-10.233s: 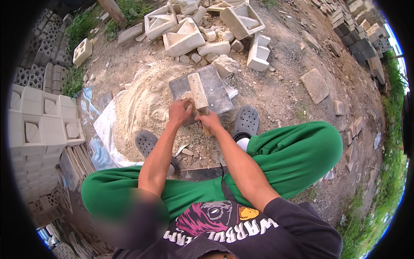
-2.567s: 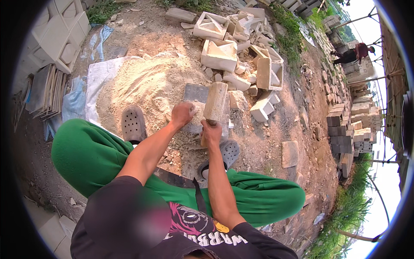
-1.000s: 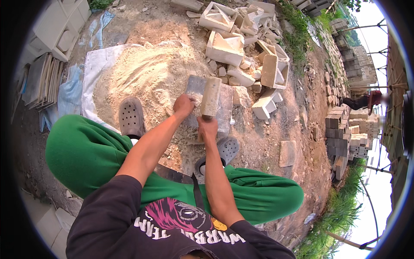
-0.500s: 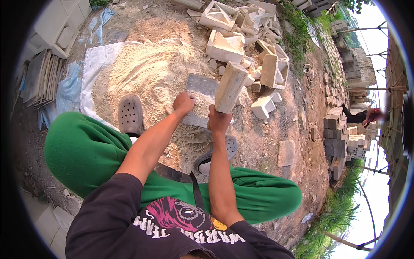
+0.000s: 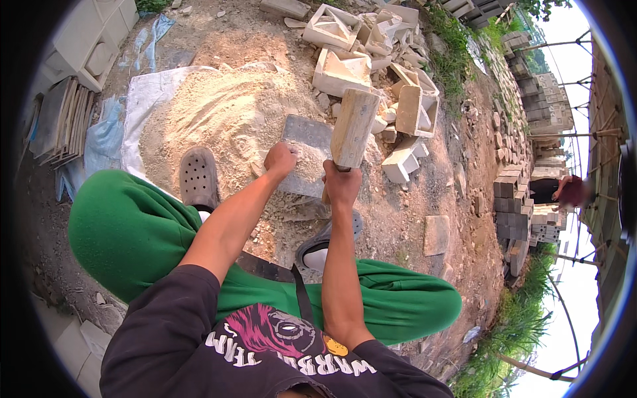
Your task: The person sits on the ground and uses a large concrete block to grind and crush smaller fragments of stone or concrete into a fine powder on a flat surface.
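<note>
My right hand (image 5: 342,182) is wrapped round the handle of a wooden mallet (image 5: 355,129). The mallet's thick block head stands raised just beyond my fist and hides part of the ground behind it. Below and left of it lies a flat grey plate (image 5: 307,132), partly covered with pale crumbs and powder. My left hand (image 5: 281,159) is closed at the plate's left edge; whatever its fingers hold, if anything, is hidden. Beside that hand spreads a heap of pale crushed material (image 5: 222,109) on a white sheet (image 5: 136,109).
Broken cream-coloured hollow blocks (image 5: 342,69) lie piled beyond the mallet. A flat slab (image 5: 436,235) rests on the ground at right. Stacked boards (image 5: 65,123) and blue plastic (image 5: 106,139) are at far left. Another person (image 5: 569,192) is by grey block stacks (image 5: 512,205) at far right.
The mallet head has tipped a little toward upright and shifted slightly left and down. My left hand stays closed by the plate. The far person's posture has changed.
</note>
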{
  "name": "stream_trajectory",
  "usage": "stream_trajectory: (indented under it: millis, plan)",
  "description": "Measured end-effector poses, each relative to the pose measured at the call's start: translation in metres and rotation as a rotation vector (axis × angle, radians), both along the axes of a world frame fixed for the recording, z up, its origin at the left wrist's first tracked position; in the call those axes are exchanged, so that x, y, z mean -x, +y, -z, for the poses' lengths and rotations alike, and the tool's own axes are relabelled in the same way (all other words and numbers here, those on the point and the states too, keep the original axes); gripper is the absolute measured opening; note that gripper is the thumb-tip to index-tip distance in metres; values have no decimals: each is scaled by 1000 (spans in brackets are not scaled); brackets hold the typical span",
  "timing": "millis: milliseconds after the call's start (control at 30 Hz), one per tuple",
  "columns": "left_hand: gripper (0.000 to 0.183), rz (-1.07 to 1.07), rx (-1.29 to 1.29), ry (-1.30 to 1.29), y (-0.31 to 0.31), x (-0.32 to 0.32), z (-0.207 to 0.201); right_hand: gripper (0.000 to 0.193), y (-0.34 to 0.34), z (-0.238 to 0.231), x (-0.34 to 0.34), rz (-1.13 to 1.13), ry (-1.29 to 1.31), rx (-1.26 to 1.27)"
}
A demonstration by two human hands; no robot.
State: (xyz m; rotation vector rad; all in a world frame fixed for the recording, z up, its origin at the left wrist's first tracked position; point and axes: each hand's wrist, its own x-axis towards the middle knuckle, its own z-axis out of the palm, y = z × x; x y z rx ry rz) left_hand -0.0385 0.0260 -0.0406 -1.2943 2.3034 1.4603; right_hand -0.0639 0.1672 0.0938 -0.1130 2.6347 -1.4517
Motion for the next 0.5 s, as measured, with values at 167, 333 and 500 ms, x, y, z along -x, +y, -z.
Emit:
stream_trajectory:
  millis: [167,333,500]
  plan:
    - [20,17,-3,19,1,2,0,28,3,58,-13,-44,12,-23]
    - [20,26,37,46,-4,-7,9,40,13,94,-51,136,-550,-62]
    - [18,12,78,23,-1,-8,1,30,18,47,-20,63,-255,-140]
